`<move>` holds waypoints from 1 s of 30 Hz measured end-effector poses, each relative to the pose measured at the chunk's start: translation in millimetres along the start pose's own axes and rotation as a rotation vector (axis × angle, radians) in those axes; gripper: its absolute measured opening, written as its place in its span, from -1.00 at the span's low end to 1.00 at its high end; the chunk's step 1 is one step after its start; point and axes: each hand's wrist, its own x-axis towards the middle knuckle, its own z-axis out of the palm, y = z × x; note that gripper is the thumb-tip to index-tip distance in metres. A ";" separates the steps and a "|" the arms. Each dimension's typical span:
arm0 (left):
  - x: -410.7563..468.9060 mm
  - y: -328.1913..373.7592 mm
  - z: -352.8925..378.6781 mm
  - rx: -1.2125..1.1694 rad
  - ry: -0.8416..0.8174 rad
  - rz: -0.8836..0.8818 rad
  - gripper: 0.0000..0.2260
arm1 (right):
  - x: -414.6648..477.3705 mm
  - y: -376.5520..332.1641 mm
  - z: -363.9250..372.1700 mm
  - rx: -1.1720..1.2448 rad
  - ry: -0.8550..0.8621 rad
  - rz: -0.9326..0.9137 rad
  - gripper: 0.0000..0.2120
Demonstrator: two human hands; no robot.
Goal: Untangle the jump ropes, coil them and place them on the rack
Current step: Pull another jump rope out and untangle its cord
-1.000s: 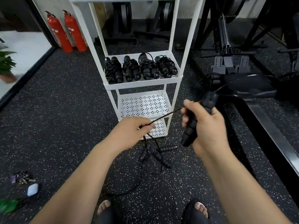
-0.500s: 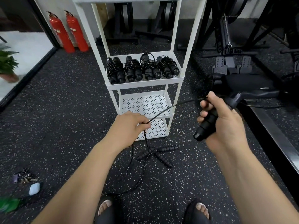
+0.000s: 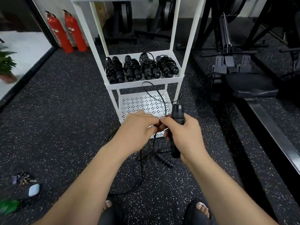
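My right hand (image 3: 185,132) grips a black jump rope handle (image 3: 177,114) held upright in front of the white rack (image 3: 142,84). Its thin black cord (image 3: 159,96) loops up from the handle's top and comes down to my left hand (image 3: 138,127), which pinches it right against my right fingers. From there the cord drops to the floor. Several ribbed black handles (image 3: 164,159) and loose cord lie tangled on the floor under my hands. Several coiled jump ropes (image 3: 141,69) sit side by side on the rack's middle shelf.
The rack's perforated lower shelf (image 3: 138,103) is bare. Two red fire extinguishers (image 3: 66,31) stand at the back left. Black gym machines (image 3: 243,78) fill the right side. Keys and a small white case (image 3: 33,190) lie on the floor at the left. My sandalled feet (image 3: 199,208) are below.
My right hand swung the handle in from the right to upright beside my left hand. The stretched cord between my hands has slackened into a loop over the handle.
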 end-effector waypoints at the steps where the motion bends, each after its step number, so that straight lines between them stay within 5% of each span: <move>1: 0.1 0.5 -0.2 -0.007 -0.007 0.002 -0.90 | -0.7 -1.0 -0.6 0.003 0.008 0.001 -0.92; 8: 2.4 -4.6 0.6 0.023 -0.081 -0.024 -0.94 | -2.0 -11.3 -4.4 0.188 0.053 0.054 -0.91; 15: 3.0 -15.8 -6.2 -0.052 -0.047 -0.056 -0.71 | -0.2 -27.4 -18.6 0.360 0.125 -0.026 -0.88; 20: -4.8 -34.2 -5.4 0.133 -0.170 -0.176 -0.83 | 4.5 -64.7 -49.7 0.512 0.199 -0.123 -0.85; 30: 0.0 20.9 -3.8 -0.151 0.075 -0.092 -0.89 | -0.5 -57.8 -43.5 0.443 0.077 -0.048 -0.84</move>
